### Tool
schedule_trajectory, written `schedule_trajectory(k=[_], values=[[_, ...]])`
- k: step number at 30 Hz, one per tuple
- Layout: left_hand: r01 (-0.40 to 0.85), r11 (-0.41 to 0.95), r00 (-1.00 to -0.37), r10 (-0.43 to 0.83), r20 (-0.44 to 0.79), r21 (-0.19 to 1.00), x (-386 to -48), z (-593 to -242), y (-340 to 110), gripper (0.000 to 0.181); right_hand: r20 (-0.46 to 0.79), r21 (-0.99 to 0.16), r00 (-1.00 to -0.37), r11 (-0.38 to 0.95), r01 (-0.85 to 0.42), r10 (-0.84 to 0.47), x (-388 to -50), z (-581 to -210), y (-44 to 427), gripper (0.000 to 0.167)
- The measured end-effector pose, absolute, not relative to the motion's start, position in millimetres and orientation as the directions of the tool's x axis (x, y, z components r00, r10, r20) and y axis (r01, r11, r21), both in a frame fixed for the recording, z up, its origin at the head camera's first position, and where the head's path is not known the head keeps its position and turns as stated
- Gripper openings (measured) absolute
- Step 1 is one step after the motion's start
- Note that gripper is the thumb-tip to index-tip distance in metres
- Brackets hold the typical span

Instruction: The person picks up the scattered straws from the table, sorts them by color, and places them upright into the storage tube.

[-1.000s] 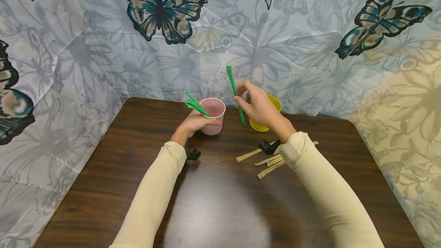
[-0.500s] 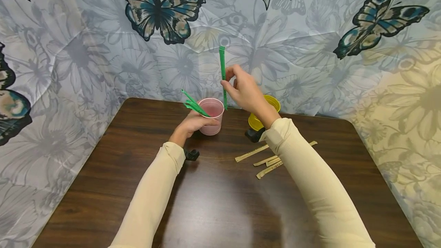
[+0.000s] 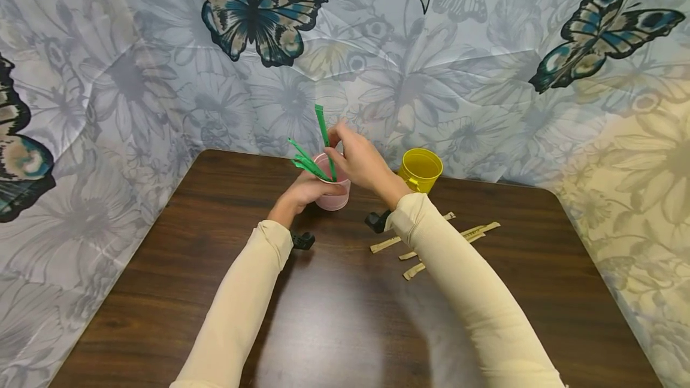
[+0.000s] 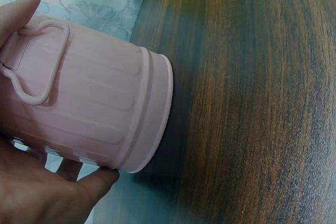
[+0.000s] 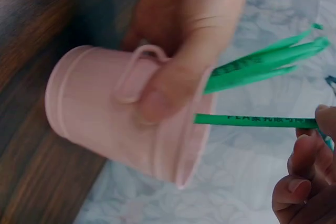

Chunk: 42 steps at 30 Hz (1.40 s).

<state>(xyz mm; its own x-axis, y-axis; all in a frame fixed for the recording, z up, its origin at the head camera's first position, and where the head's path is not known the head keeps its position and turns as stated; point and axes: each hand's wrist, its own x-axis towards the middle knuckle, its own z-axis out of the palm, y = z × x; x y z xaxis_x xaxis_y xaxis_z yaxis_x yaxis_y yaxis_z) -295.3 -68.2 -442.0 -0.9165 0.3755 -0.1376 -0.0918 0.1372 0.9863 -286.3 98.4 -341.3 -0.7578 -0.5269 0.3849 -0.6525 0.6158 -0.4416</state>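
Observation:
My left hand (image 3: 303,192) grips a small pink bucket (image 3: 331,202) near the back of the table, thumb across its side by the rim. In the left wrist view the pink bucket (image 4: 100,87) shows a looped side handle, with fingers round its wall. Several green wrapped straws (image 5: 257,61) lean together out of its mouth on one side. A single green wrapped straw (image 3: 320,118) is pinched between the thumb and fingers of my right hand (image 3: 360,157). Its lower end is at the bucket's mouth, just inside the rim in the right wrist view.
A yellow bucket (image 3: 422,175) stands to the right of the pink one, near the table's back edge. Several beige paper-wrapped sticks (image 3: 385,245) lie on the dark wooden table (image 3: 334,316), partly under my right forearm. A butterfly-printed cloth (image 3: 458,88) hangs behind.
My right hand has moved left with the green wrapped straw, rising and then lowering it to the pink bucket's mouth. The yellow bucket is uncovered. My left hand keeps its hold.

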Motion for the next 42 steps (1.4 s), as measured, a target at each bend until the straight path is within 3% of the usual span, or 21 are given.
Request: schedule_trajectory(k=[3,13,24,31,38,42], values=[[-0.072,0.127,-0.92,0.376,-0.116,0.989,-296.2,-441.3,-68.3,0.05,0.345,-0.441,-0.776,0.639,-0.631,-0.528,-288.9,-349.1,97.1,0.015],[-0.074,0.141,-0.916,0.382,-0.123,0.987,-296.9,-441.8,-66.8,0.024,0.26,-0.415,-0.816,0.703,-0.578,-0.517,-294.1,-365.0,94.0,0.015],[-0.029,0.132,-0.915,0.396,-0.08,0.991,-298.0,-441.7,-66.6,0.022,0.25,-0.447,-0.825,0.695,-0.563,-0.508,-295.3,-363.3,94.8,0.02],[-0.065,0.155,-0.931,0.347,-0.116,0.986,-297.2,-443.6,-66.1,0.037,0.24,-0.44,-0.825,0.7,-0.562,-0.512,-289.6,-361.7,104.8,0.022],[0.033,0.102,-0.945,0.326,-0.002,0.994,-295.3,-444.7,-63.5,0.06,0.27,-0.373,-0.788,0.694,-0.616,-0.553,-272.5,-364.7,127.1,0.025],[0.045,0.124,-0.955,0.297,0.006,0.991,-292.6,-445.7,-64.6,0.07,0.233,-0.405,-0.789,0.681,-0.61,-0.568,-259.0,-363.8,136.3,0.029]])
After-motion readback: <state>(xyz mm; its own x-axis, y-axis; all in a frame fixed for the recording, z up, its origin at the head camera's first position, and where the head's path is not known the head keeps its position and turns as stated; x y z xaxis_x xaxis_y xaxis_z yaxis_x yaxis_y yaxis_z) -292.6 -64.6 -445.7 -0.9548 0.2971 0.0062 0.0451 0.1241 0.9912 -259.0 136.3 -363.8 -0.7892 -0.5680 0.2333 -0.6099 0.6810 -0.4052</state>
